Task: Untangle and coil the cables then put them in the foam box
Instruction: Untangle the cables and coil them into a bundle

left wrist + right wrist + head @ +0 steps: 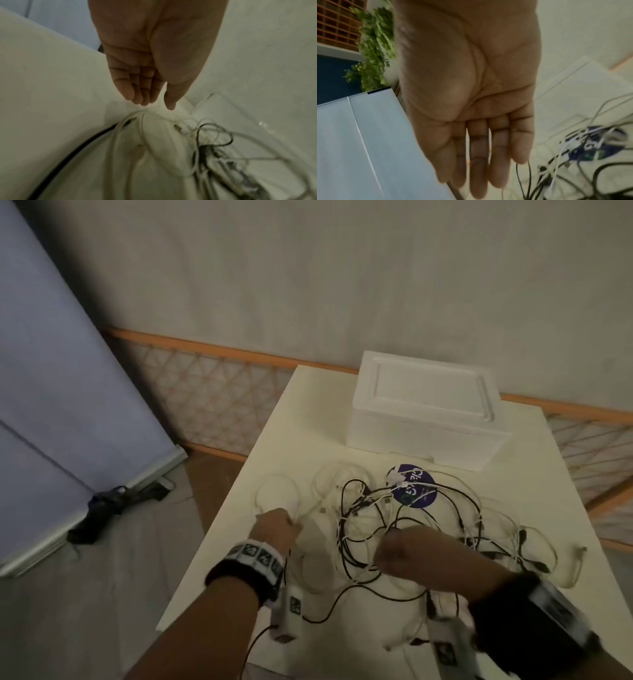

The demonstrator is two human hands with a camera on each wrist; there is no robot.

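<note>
A tangle of black and white cables point(394, 525) lies spread over the white table point(308, 422), in front of the white foam box point(428, 419), whose lid is on. My left hand point(277, 525) is at the tangle's left side. In the left wrist view, thumb and fingers of the left hand point(154, 104) pinch a white cable point(154, 115) that loops away on the table. My right hand point(400, 546) hovers over the middle of the tangle. The right hand point(479, 175) shows a flat palm and straight fingers, holding nothing; cables point(573, 169) lie just beyond the fingertips.
A round purple sticker point(412, 486) lies under the cables near the box. A blue-grey panel point(51, 405) leans left of the table, with a wooden lattice rail point(205, 392) behind. The table's left edge point(222, 508) is close to my left hand.
</note>
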